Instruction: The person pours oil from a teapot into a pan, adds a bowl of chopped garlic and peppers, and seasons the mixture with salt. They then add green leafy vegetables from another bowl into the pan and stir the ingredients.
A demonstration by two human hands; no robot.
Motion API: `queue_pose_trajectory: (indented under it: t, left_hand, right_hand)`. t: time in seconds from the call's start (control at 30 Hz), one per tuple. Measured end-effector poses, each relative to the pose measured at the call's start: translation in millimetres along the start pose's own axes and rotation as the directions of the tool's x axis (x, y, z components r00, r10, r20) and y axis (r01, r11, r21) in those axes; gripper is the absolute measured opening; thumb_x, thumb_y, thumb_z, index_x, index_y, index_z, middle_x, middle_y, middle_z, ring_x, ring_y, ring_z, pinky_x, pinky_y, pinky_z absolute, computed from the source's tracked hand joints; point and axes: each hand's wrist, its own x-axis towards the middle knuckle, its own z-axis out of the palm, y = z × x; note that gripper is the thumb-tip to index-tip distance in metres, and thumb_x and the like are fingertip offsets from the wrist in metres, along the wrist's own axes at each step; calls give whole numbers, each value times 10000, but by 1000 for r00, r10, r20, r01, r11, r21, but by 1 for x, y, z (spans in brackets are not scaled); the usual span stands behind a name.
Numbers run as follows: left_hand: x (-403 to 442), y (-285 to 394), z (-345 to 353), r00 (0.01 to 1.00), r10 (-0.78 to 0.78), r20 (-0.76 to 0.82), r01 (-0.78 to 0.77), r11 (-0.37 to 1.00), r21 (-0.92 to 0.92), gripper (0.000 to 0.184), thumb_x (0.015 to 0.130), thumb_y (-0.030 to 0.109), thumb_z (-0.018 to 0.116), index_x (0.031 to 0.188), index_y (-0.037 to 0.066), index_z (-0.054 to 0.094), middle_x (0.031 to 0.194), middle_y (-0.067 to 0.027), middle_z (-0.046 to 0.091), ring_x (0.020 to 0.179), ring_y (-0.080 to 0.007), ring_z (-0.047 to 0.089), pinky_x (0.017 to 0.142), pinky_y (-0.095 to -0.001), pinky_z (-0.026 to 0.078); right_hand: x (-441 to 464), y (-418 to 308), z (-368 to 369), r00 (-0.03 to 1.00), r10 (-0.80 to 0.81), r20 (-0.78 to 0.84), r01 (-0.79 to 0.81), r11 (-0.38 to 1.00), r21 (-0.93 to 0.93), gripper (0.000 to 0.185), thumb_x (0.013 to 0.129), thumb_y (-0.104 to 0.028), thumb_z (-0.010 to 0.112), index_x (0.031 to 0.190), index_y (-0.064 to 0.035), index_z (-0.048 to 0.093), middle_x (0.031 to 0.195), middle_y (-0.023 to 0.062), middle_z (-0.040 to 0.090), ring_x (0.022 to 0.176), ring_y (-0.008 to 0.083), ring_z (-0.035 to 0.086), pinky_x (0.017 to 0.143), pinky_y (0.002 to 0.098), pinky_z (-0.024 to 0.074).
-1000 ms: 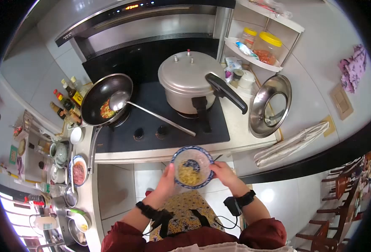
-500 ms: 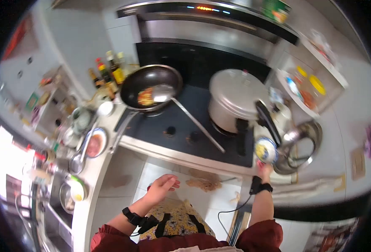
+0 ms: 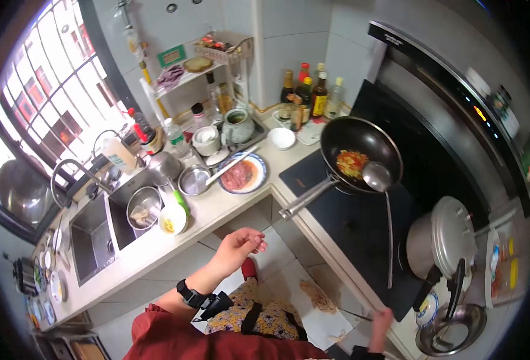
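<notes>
My left hand (image 3: 242,247) hovers over the floor by the counter corner, fingers loosely curled, nothing visible in it. Low on the right, my right hand (image 3: 382,324) is smeared by motion near the counter's front edge; its fingers are unclear. On the stove, a dark wok (image 3: 361,127) holds chopped red and yellow food (image 3: 350,163). A metal ladle (image 3: 378,176) rests in it, its long handle reaching over the rim across the cooktop. A blue-rimmed plate (image 3: 257,187) carries raw meat (image 3: 236,176), and a pale-handled utensil (image 3: 232,165) lies across its edge.
A large pressure cooker (image 3: 439,237) stands on the stove's right. Near it are a small patterned bowl (image 3: 427,309) and a metal basin (image 3: 478,336). Left are a sink (image 3: 90,237), a white bowl (image 3: 173,219) with yellow bits, and sauce bottles (image 3: 319,96) behind.
The view has swung left, bringing the sink and window into sight. My right hand has come away from the small patterned bowl. My left hand stays raised, fingers curled.
</notes>
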Motion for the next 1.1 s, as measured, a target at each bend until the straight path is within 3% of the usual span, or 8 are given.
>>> queue_pose_trajectory:
  t: [0.07,0.13,0.27,0.33,0.47,0.7,0.9,1.1]
  left_hand:
    - [8,9,-18,997,-8,-76,8,1000,-9,209,887,141,440,1010,-18,498,869,-79,586,800,-144,559,749,-275,444]
    - [17,12,-37,993,-13,-119,9,1000,-29,207,887,141,441,1005,-18,502,866,-78,586,801,-143,558,751,-273,442]
    - [30,18,-76,986,12,-168,-22,998,-61,199,885,134,442,994,-18,510,862,-74,587,801,-141,556,749,-267,439]
    - [34,20,-96,977,13,-211,-36,994,-101,183,883,119,445,986,-17,511,848,-69,588,799,-132,557,743,-256,440]
    - [34,35,-135,960,20,-279,-59,990,-130,168,881,95,441,987,-20,503,848,-71,589,796,-125,558,738,-245,443]
    - [28,52,-195,920,-1,-392,-74,982,-176,158,873,71,419,972,-17,505,855,-100,588,805,-162,561,769,-279,434]
    - [16,54,-227,879,-66,-472,-73,960,-271,155,873,59,426,975,-21,510,861,-86,596,805,-144,563,758,-262,439]
    - [5,55,-238,804,-92,-587,-81,962,-261,158,855,99,440,941,-4,522,821,-103,594,787,-166,565,753,-284,441]
  right_hand:
    - [2,-160,-3,840,79,537,-81,996,-20,99,625,-12,565,707,-32,513,648,113,520,644,248,537,583,338,429]
    - [-1,-247,25,677,-377,632,112,902,417,408,664,63,535,1052,-41,462,890,130,540,851,247,557,750,322,454]
    - [2,-371,95,373,-592,715,269,806,527,220,757,-90,522,970,-33,512,873,136,553,823,292,557,714,347,453]
    - [0,-435,126,335,-662,670,263,749,608,206,784,-160,507,942,-29,529,847,133,564,788,307,551,694,367,447]
    - [0,-552,184,513,-729,454,213,620,755,202,785,-151,540,953,-42,521,746,120,571,673,269,564,588,356,443]
    - [35,-672,288,743,-553,377,208,726,656,368,776,-256,576,1006,16,482,771,139,563,674,298,546,629,387,431]
    - [64,-730,333,780,-476,407,332,865,376,405,780,-277,551,1032,26,457,888,211,569,798,348,559,676,421,435]
    - [76,-748,366,727,-599,336,463,789,403,201,742,-201,550,752,-9,609,712,195,595,694,351,580,640,418,459]
